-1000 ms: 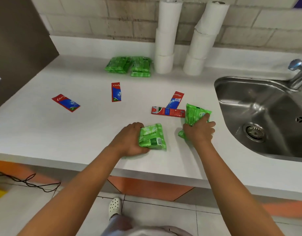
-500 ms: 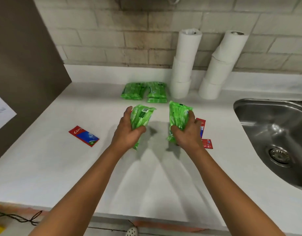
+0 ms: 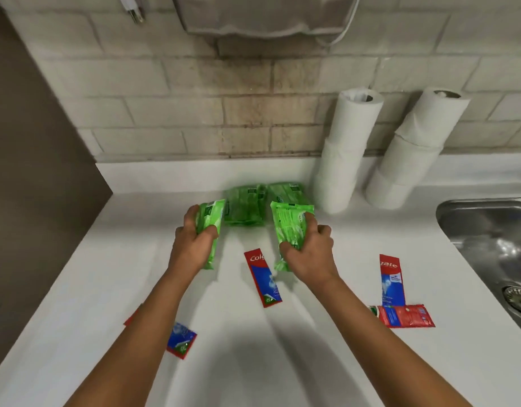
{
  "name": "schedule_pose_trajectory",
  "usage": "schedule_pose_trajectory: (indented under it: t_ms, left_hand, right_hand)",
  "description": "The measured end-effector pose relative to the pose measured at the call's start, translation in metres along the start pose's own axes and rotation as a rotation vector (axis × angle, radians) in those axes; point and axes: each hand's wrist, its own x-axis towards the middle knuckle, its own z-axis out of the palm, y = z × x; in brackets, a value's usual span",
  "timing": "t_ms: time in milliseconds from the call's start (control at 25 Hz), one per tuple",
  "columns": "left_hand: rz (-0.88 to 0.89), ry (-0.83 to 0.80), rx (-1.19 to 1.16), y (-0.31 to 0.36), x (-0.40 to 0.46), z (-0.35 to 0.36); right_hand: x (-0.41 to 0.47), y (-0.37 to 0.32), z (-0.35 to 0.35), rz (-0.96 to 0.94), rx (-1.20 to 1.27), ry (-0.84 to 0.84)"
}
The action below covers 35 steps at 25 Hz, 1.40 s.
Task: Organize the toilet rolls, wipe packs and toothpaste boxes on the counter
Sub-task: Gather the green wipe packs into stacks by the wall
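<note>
My left hand (image 3: 191, 245) grips a green wipe pack (image 3: 210, 221) held upright above the counter. My right hand (image 3: 309, 254) grips a second green wipe pack (image 3: 290, 227). Just beyond both lie two more green wipe packs (image 3: 247, 207) side by side near the back wall. Two stacks of white toilet rolls (image 3: 344, 151) (image 3: 412, 148) stand against the wall to the right. Red and blue toothpaste boxes lie flat on the white counter: one (image 3: 263, 279) between my hands, one (image 3: 391, 279) to the right, one (image 3: 403, 316) across its near end, and one (image 3: 181, 340) partly under my left forearm.
A steel sink (image 3: 494, 245) is set into the counter at the right edge. A brown panel (image 3: 33, 171) closes off the left side. A grey dispenser (image 3: 262, 16) hangs on the brick wall above the counter (image 3: 241, 362).
Both hands have carried their wipe packs farther toward the back wall, close to the two packs lying there. The view has tilted up, and the toothpaste boxes now sit below my hands.
</note>
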Motion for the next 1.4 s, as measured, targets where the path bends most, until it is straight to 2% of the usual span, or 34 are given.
schedule_pose_trajectory:
  t_ms: [200,440,600,680,800,880,1000,1240,1400]
  left_hand:
    - [-0.034,0.035,0.094,-0.001,0.072,0.002]
    - [-0.05,0.116,0.518,-0.003,0.136,0.026]
    - [0.002,0.087,0.71,-0.015,0.155,0.045]
    - [0.035,0.093,0.646,-0.019,0.16,0.049]
    - [0.053,0.157,0.362,-0.027,0.168,0.035]
    - [0.113,0.214,0.292,-0.04,0.174,0.018]
    - [0.158,0.292,0.342,-0.066,0.183,-0.011]
    - [0.148,0.291,0.367,-0.075,0.199,-0.032]
    - [0.155,0.281,0.399,-0.078,0.202,-0.032]
  right_hand:
    - [0.046,-0.019,0.017,0.022,-0.063,0.021]
    - [0.089,-0.029,0.032,0.057,-0.088,0.015]
    - [0.099,-0.031,0.041,0.056,-0.129,0.015]
    - [0.101,-0.037,0.047,0.04,-0.144,0.006]
    - [0.103,-0.057,0.063,-0.033,-0.187,-0.008]
    - [0.105,-0.075,0.08,-0.092,-0.232,-0.042]
    - [0.108,-0.102,0.114,-0.138,-0.296,-0.105]
    - [0.133,-0.132,0.168,-0.124,-0.389,-0.123]
    - [0.144,-0.136,0.198,-0.128,-0.577,-0.13]
